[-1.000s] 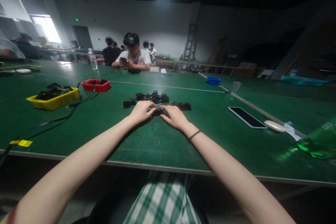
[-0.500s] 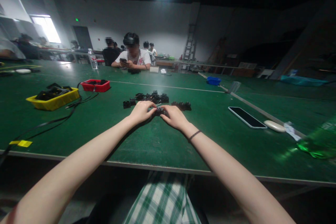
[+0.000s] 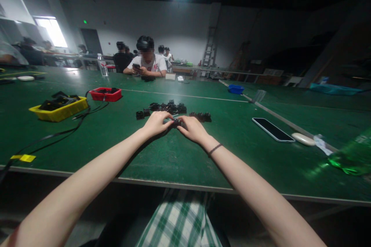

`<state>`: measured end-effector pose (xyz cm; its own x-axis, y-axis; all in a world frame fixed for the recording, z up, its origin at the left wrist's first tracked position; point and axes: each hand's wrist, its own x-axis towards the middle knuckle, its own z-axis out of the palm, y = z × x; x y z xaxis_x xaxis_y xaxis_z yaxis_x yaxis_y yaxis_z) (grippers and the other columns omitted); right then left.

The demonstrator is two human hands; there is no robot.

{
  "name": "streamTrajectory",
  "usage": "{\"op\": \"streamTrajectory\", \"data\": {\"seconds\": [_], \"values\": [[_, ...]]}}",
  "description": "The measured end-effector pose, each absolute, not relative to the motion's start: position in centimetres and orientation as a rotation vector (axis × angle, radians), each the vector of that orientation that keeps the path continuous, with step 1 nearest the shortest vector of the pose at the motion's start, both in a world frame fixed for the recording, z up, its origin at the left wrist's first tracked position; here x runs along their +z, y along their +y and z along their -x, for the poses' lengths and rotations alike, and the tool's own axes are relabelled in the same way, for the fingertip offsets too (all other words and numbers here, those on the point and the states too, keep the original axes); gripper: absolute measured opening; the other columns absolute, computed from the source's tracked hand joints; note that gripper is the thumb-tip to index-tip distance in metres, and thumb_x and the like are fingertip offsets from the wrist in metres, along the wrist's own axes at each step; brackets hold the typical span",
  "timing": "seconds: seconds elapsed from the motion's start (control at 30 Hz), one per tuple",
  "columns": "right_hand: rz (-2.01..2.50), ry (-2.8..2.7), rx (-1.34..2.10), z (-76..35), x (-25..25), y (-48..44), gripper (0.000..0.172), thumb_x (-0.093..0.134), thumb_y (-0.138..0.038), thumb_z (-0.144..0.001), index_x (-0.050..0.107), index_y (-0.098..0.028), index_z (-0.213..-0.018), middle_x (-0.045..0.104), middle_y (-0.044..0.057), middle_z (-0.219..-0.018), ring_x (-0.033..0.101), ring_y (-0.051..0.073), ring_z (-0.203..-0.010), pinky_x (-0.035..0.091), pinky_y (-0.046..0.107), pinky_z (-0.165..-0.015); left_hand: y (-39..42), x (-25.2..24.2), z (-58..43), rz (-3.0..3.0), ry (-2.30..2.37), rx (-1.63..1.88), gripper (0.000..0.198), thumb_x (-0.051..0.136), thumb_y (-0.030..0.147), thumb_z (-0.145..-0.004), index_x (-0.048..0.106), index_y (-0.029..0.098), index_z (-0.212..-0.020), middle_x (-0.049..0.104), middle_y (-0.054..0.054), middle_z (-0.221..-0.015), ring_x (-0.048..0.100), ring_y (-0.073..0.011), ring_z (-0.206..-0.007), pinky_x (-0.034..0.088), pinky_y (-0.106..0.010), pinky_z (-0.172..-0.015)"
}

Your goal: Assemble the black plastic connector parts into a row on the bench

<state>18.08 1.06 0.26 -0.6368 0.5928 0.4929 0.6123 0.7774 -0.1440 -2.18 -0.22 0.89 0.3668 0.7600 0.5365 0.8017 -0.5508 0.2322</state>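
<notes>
Between my two hands is a small black part point(image 3: 175, 122), low over the green table point(image 3: 174, 158). My left hand point(image 3: 158, 122) grips its left side with thumb and fingers. From the other side, my right hand point(image 3: 193, 127) closes on it the same way. The part's exact kind is too small and too covered to make out. Just behind my hands lies a loose heap of black parts point(image 3: 171, 106). A short row of similar black pieces point(image 3: 201, 116) sits behind my right hand, and a few more point(image 3: 140, 115) are to the left.
At left stand a yellow bin point(image 3: 62, 112) and a red bin point(image 3: 106, 94) holding black pieces, with black cables point(image 3: 78, 123) alongside. A phone point(image 3: 272, 129), a white oval object point(image 3: 303, 139) and a green bottle point(image 3: 353, 154) are at right. Across the table a person point(image 3: 149, 61) holds a phone.
The small black part has shifted slightly between my fingertips. Both hands stay in almost the same place.
</notes>
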Motion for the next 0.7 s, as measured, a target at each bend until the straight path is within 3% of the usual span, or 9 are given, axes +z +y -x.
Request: {"op": "streamTrajectory", "data": {"seconds": [0.7], "values": [[0.89,-2.444,-0.037,-18.11,0.32,1.01,0.027,0.061,-0.022,-0.086,0.057,-0.014,-0.111,0.067,0.012,-0.105,0.063,0.023,-0.095,0.046,0.037,-0.085,0.02,0.71,2.28,2.556,-1.428,-0.94,0.015,0.06,0.03,-0.084,0.066,0.018,-0.091,0.071,-0.007,-0.095,0.065,-0.0224,-0.091,0.047,-0.036,-0.084]]}}
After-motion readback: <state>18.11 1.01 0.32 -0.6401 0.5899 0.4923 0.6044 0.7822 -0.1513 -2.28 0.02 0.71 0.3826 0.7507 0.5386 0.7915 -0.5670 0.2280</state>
